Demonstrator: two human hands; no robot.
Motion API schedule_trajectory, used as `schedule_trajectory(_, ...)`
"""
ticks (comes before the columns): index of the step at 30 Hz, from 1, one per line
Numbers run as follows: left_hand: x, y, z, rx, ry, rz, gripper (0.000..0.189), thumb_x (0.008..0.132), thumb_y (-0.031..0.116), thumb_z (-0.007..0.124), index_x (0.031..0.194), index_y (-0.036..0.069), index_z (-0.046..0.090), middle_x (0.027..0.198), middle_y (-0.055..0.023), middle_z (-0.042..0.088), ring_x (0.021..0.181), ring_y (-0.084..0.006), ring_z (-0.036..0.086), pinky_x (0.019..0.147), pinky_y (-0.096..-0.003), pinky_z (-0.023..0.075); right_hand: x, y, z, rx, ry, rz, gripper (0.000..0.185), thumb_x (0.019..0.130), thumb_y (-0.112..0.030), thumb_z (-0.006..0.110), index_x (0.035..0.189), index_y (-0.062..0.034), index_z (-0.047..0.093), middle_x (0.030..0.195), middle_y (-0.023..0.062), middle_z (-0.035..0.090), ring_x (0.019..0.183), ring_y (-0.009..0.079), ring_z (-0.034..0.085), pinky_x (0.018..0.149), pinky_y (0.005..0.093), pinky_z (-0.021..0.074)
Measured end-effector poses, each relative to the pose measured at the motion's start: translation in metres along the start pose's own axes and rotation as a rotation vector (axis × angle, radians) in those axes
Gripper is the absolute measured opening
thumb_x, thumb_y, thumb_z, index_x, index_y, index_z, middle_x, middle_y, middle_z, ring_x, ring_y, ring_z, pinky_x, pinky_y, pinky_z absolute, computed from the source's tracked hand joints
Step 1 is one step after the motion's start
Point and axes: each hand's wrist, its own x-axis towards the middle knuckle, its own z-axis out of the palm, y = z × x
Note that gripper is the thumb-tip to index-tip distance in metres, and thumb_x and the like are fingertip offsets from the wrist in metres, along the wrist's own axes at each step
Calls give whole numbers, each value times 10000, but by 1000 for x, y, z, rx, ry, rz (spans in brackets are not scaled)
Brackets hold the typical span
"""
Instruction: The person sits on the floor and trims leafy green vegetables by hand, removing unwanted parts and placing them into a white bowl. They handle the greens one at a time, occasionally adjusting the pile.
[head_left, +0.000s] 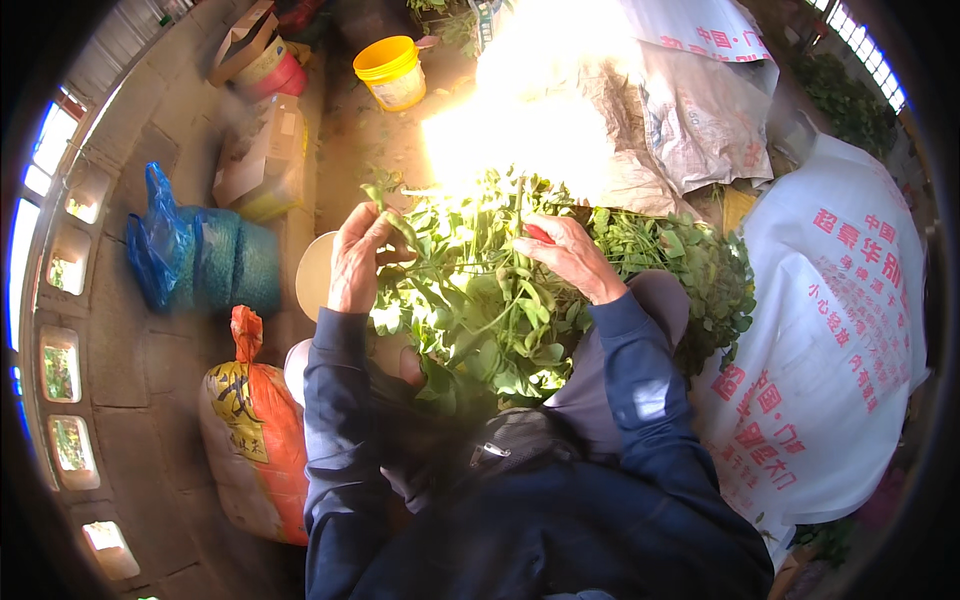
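Green bean pods (403, 227), apparently soybean, are pinched between the thumb and fingers of my left hand (364, 251). My right hand (566, 251) is closed around a red-handled tool (538, 234); its working end cannot be made out. Beside the right fingertips stands a plant stem (519, 202), and pods hang below it. Whether that hand also grips the stem is unclear. Leafy plants with pods (480, 300) lie heaped over my lap and between my knees. Strong sunlight washes out the far side of the heap.
Ahead stands a yellow bucket (390, 73). Along the left are a cardboard box (262, 150), a blue plastic bag (161, 247), an orange and white sack (259, 442) and a pale round object (315, 276). More plants (690, 270) and white printed sheeting (832, 322) lie at right.
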Motion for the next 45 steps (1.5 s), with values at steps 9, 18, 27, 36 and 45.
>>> schedule_trajectory(9, 9, 41, -101, -462, 207, 402, 204, 1065, 243, 613, 1155, 64, 648, 1006, -48, 654, 871, -143, 633, 806, -289, 539, -12, 43, -28, 101, 88, 90, 334, 952, -252, 753, 774, -93, 520, 717, -72, 402, 670, 63, 376, 634, 267, 321)
schedule_trajectory(18, -50, -77, 84, -167, -345, -301, 133, 1041, 194, 672, 1086, 71, 694, 1029, -30, 731, 798, -131, 702, 770, -290, 576, -2, 0, 17, 392, 8, 126, 290, 984, -241, 767, 837, -57, 598, 738, -76, 441, 712, 38, 473, 638, 251, 406)
schedule_trajectory(27, -29, -93, 78, 95, -352, -266, 204, 1020, 273, 722, 942, 88, 685, 766, 22, 669, 707, -69, 630, 633, -243, 495, 11, 10, -18, 106, -222, 146, 441, 972, -356, 758, 711, -28, 623, 615, -4, 540, 599, 95, 524, 583, 309, 441)
schedule_trajectory(36, -10, -137, -10, -2, -75, -166, 217, 1024, 227, 697, 941, 27, 697, 833, -49, 719, 717, -117, 680, 657, -266, 564, 16, 17, -67, 52, -337, 261, 382, 950, -332, 777, 693, -85, 640, 595, -29, 518, 547, 73, 469, 546, 288, 387)
schedule_trajectory(45, 17, -116, 32, 59, -169, -125, 405, 1076, 325, 640, 1359, 38, 667, 1307, -48, 716, 978, -159, 733, 813, -301, 586, 29, 49, 21, -348, 167, -193, 316, 968, -357, 746, 1089, -66, 765, 831, 127, 725, 754, 239, 710, 707, 382, 556)
